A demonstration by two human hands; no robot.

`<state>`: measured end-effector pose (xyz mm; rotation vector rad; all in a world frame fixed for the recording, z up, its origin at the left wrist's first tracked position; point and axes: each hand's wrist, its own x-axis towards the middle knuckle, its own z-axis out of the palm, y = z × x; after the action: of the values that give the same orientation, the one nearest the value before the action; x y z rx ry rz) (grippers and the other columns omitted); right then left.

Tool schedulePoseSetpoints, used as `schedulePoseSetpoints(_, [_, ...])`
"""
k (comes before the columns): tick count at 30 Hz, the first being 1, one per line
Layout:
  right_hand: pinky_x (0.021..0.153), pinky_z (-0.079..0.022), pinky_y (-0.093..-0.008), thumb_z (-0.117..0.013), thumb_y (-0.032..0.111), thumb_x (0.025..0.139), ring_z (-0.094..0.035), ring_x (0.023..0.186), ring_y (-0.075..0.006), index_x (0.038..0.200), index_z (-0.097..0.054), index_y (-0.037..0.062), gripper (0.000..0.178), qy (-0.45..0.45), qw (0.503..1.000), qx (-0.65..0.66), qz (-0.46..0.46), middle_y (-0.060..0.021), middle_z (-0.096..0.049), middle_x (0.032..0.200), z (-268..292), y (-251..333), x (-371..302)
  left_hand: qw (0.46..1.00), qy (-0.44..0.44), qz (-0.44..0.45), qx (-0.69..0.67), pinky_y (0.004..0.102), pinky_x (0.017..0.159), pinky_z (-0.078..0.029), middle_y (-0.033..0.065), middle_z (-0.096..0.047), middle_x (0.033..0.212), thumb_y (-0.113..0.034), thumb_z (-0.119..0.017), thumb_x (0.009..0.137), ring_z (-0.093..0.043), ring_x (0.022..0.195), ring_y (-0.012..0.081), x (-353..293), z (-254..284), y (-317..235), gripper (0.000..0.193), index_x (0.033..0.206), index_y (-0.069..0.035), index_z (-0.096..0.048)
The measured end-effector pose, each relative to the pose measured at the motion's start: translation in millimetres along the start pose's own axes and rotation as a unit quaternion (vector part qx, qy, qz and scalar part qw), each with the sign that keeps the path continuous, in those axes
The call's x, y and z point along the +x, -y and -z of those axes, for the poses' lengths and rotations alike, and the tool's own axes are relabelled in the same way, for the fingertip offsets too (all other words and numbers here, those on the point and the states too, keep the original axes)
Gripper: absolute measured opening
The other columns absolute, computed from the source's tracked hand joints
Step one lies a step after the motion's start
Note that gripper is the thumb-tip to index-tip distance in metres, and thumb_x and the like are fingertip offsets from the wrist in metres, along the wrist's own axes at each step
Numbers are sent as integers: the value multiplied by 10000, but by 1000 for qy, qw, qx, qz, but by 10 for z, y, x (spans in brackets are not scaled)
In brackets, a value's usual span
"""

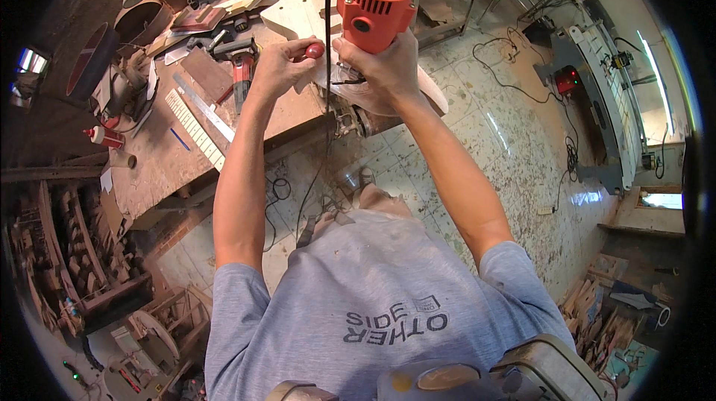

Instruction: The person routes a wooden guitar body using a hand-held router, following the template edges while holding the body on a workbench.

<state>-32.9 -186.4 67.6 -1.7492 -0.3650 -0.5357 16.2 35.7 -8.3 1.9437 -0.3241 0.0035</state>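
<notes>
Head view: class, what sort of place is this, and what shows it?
Probably a woodworking shop: a handheld red power tool, a bench with tools, and pale wood.

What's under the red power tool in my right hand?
Pale wood shows beside the red power tool; the spot directly beneath is covered by the tool and your right hand.

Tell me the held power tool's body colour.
The tool's body is orange-red, best seen in the head view.

"What lies on the brown wooden workbench [158,170]?"
"A long, pale, cross-lined strip [196,130] — just beside a straight silver metal ruler [204,109]."
"And left of the strip?"
"A thin blue stick [180,139] — lying near."
</notes>
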Motion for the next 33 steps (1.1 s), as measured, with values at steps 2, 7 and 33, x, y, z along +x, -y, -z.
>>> schedulePoseSetpoints(2, [722,-577,-318,-906,259,774,-712,766,-125,1007,-728,39,366,-7,1000,-10,17,-25,-762,877,-5,1,22,1000,-4,14,-14,274,863,-582,82,-809,1049,-91,-745,887,-717,931,99,21,-18,-11,432,1317,-47,-755])
schedulePoseSetpoints(7, [841,-599,-351,-957,310,699,-765,969,-215,1206,-636,13,669,16,999,-23,-20,-129,-778,1082,-48,-48,141,999,-13,14,-48,266,880,-573,97,-807,1067,-69,-716,892,-708,957,89,53,-21,-12,424,1311,-13,-747])
schedulePoseSetpoints(33, [817,-614,-354,-948,287,741,-777,948,-208,1212,-614,2,644,18,999,14,-34,-133,-786,1065,-116,20,28,999,11,7,-48,260,843,-569,37,-788,1043,-74,-748,905,-698,933,87,57,78,134,414,1315,-16,-745])
